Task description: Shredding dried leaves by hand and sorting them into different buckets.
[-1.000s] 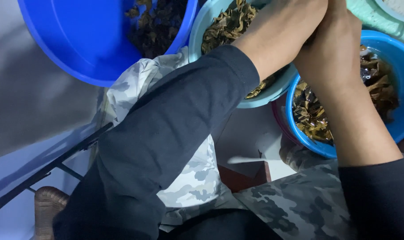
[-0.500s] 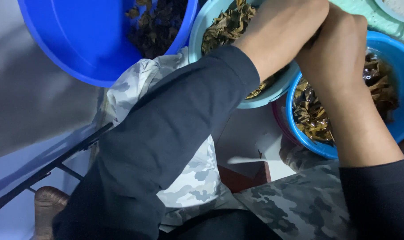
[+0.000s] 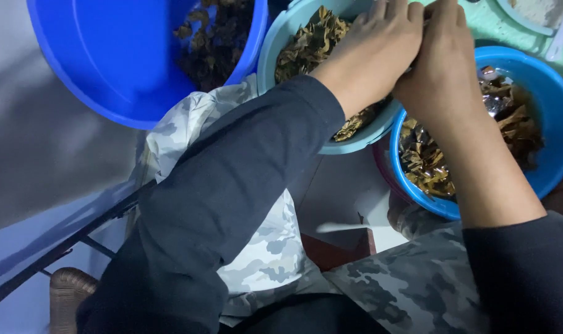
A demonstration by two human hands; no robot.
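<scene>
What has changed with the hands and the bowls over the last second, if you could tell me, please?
Both hands drew slightly down into view: the left hand and right hand now show knuckles and fingers, pressed together above the light blue bowl. What they hold is hidden. The bowls of brown leaves, including the blue bowl and large blue tub, stayed put.

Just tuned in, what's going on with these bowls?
A seated person has both hands pressed together over the light blue plastic bowl of brownish dried leaves. The left hand and right hand meet at the fingers; anything held between them is hidden. A large blue plastic basin and a smaller blue bowl hold similar leafy pieces.
</scene>
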